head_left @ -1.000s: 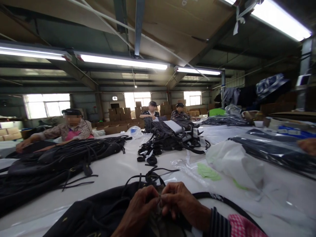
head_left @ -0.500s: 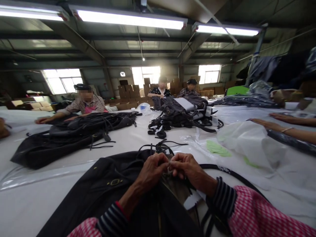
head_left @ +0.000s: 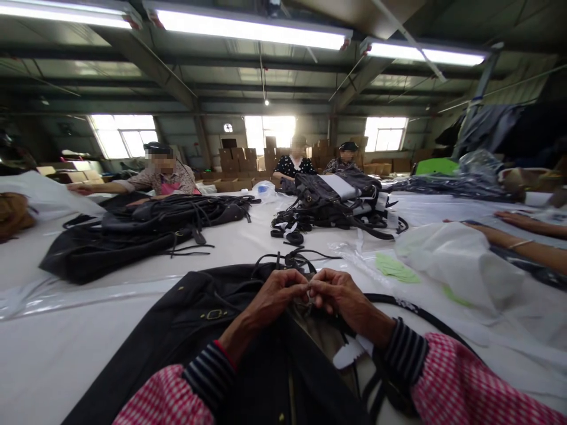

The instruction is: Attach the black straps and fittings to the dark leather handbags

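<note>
A black bag (head_left: 190, 319) lies open on the white table (head_left: 66, 348) right in front of me, its black straps (head_left: 290, 260) coiled at the far end. My left hand (head_left: 274, 295) and my right hand (head_left: 339, 295) meet over the bag's opening, fingertips pinched together on a small part of the bag that I cannot make out. Both wrists show striped cuffs and red checked sleeves. A white tag (head_left: 349, 354) sticks out below my right hand.
A heap of black bags (head_left: 133, 233) lies at the left and another pile (head_left: 336, 203) at the far middle. White plastic bags (head_left: 456, 260) and green slips (head_left: 394, 267) sit at the right. Three people sit across the table. Another person's forearms (head_left: 522, 236) rest at the right.
The view has tilted down, so my sleeves and more of the bag show. My hands stay pinched together at the same spot on the bag.
</note>
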Motion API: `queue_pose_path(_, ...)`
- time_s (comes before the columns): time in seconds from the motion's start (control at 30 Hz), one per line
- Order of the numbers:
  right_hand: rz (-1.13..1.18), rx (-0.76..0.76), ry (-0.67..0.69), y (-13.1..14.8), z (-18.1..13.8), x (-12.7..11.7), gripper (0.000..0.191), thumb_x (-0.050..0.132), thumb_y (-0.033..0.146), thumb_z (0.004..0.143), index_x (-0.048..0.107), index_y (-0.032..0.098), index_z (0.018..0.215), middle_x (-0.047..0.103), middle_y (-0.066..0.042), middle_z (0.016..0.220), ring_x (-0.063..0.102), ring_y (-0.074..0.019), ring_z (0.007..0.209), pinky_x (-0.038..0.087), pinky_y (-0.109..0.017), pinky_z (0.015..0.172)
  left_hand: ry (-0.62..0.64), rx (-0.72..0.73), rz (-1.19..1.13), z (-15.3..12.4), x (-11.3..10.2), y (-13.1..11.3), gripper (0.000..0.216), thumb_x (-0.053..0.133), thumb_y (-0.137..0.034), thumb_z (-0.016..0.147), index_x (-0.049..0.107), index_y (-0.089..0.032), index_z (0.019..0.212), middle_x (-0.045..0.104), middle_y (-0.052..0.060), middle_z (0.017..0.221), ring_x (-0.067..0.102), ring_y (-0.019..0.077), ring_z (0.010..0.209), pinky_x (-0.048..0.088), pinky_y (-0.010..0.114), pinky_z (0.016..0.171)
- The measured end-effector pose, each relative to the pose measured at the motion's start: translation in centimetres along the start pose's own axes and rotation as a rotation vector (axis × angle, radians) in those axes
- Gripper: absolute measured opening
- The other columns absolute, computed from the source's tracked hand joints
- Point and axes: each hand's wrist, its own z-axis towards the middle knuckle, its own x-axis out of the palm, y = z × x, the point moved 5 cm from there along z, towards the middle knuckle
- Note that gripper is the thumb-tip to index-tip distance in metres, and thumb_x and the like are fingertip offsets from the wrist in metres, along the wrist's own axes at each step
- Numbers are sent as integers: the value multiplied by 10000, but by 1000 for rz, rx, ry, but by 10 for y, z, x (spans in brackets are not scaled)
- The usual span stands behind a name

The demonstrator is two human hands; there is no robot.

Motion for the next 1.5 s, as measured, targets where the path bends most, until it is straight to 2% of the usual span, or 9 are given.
queue_pose_path(0.37,-37,5,-45,-3,-1,0,333,827,422,790,638,149,797,705,-18,734,555,-61,499,371,-133,395,-56,53,126,1,0,3,234,623,-364,830,703,-148,792,700,41,737,606,180,727,429,289,718)
queue_pose_path(0.77,-39,-28,-61,-3,1,9,347,815,429,776,610,149,777,699,-17,687,527,-63,450,324,-148,373,-127,10,158,-1,1,8,213,579,-351,806,641,-160,733,662,31,673,572,167,653,399,278,640)
queue_pose_path(0.93,-52,-36,-40,-6,5,8,376,807,465,776,587,160,789,661,15,660,494,-57,425,310,-158,366,-103,57,225,2,-3,9,253,558,-369,849,661,-148,781,680,39,698,586,172,670,412,278,650)
queue_pose_path(1.03,-84,-13,-40,-7,8,6,333,786,427,783,579,166,782,628,38,617,466,-53,400,291,-164,360,-71,100,305,2,-6,5,197,583,-313,833,693,-155,788,692,35,738,608,186,741,426,283,698)
queue_pose_path(1.13,-211,20,-66,7,8,2,282,754,389,767,580,168,760,619,39,589,469,-59,392,298,-171,363,-32,118,391,1,-10,-3,140,643,-213,757,719,-170,866,704,29,829,620,202,829,442,293,758)
queue_pose_path(1.27,-500,44,-114,55,-15,-17,250,727,367,708,644,158,817,690,-19,697,612,-131,539,370,-193,404,-8,131,510,-3,-13,-29,580,638,-52,641,654,-211,1198,682,48,1085,591,245,1012,439,350,881)
queue_pose_path(1.3,-579,40,-136,69,-26,-27,246,719,364,712,655,158,831,677,-16,676,619,-144,563,374,-198,417,-25,169,592,-5,-13,-38,636,611,-25,640,634,-232,1241,660,55,1169,554,265,1107,415,377,937)
queue_pose_path(1.37,-760,38,-132,90,-51,-47,209,691,347,753,685,160,847,660,-16,678,616,-160,617,391,-217,453,-17,293,800,-10,-7,-58,587,566,-18,701,638,-268,1227,631,45,1247,496,275,1210,366,405,1007)
queue_pose_path(1.5,-1081,55,-50,93,-108,-76,196,676,348,832,735,171,891,707,-55,849,631,-198,779,479,-292,660,329,393,899,-29,23,-71,283,625,-228,885,669,-289,1158,673,8,1133,577,219,1072,347,346,987)
